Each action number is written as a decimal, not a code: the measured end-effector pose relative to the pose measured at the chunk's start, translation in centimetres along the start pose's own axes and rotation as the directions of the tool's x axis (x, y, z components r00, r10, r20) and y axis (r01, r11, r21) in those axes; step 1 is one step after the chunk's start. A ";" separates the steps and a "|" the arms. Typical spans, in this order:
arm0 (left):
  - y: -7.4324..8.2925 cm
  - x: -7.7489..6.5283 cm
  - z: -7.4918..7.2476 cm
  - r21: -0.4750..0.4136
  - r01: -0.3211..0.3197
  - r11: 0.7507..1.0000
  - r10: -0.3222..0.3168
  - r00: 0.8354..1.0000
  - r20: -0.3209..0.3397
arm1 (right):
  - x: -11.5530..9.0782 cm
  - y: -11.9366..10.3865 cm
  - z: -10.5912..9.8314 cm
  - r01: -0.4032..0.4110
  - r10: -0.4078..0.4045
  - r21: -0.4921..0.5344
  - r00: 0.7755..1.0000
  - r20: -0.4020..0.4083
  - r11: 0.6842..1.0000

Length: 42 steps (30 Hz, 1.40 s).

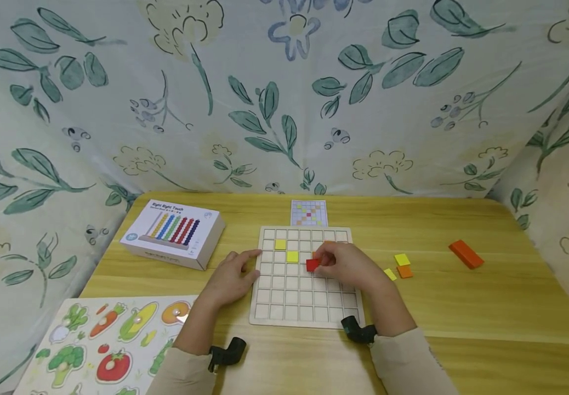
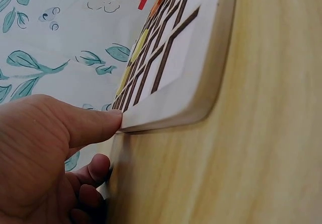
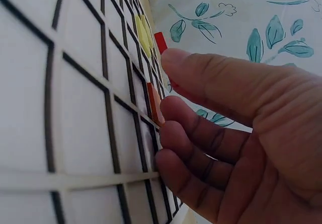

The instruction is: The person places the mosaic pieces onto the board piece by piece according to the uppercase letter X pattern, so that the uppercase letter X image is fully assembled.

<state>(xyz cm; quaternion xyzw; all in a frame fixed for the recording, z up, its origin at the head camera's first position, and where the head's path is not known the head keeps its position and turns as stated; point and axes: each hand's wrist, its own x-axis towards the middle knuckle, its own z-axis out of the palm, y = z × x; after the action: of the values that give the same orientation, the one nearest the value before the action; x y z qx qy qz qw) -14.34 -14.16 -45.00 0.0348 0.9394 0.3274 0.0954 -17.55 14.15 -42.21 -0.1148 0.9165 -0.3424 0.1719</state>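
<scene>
My right hand [image 1: 347,264] pinches a red square tile [image 1: 312,265] between thumb and fingers, tilted just over the wooden grid board [image 1: 277,314]. In the right wrist view the red tile [image 3: 160,42] shows past the thumb tip, its other part hidden. Two yellow tiles [image 1: 292,257] lie in the board's squares, and an orange tile [image 3: 155,103] sits beside my right fingers, partly covered in the head view. At the board's left edge rests my left hand [image 1: 229,278]; its thumb [image 2: 98,125] touches the rim, with thumb and forefinger spread apart.
A patterned card [image 1: 309,213] lies behind the board. To the right are loose yellow and orange tiles [image 1: 405,271] and a red-orange block [image 1: 466,254]. A boxed toy [image 1: 172,233] stands at back left; a vegetable puzzle board [image 1: 87,329] lies at front left. Patterned cloth hangs behind the table.
</scene>
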 end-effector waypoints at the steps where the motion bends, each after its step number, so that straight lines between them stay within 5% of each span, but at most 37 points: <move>1: 0.0 0.0 0.0 -0.001 0.001 1.000 -0.001 1.000 0.000 | 0.0 -0.1 0.1 0.002 -0.002 -0.010 1.000 0.001 1.000; 24: 0.1 0.0 0.0 -0.010 0.006 1.000 -0.006 1.000 0.002 | -0.2 -1.7 1.9 -0.015 0.007 -0.185 0.999 -0.048 0.983; 35: 0.1 -0.1 0.0 -0.007 0.004 1.000 -0.004 1.000 0.003 | -0.6 -0.7 0.5 -0.051 0.048 -0.109 0.998 -0.028 0.993; 42: 0.1 -0.1 0.0 -0.008 -0.001 1.000 0.001 1.000 0.003 | -0.8 1.3 -1.6 -0.140 0.139 -0.013 0.989 -0.050 0.990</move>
<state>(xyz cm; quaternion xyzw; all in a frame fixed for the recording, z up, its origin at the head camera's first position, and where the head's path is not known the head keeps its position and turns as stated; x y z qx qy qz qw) -14.22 -14.07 -44.93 0.0356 0.9380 0.3310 0.0967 -17.55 16.32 -41.76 -0.0434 0.9291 -0.3246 0.1718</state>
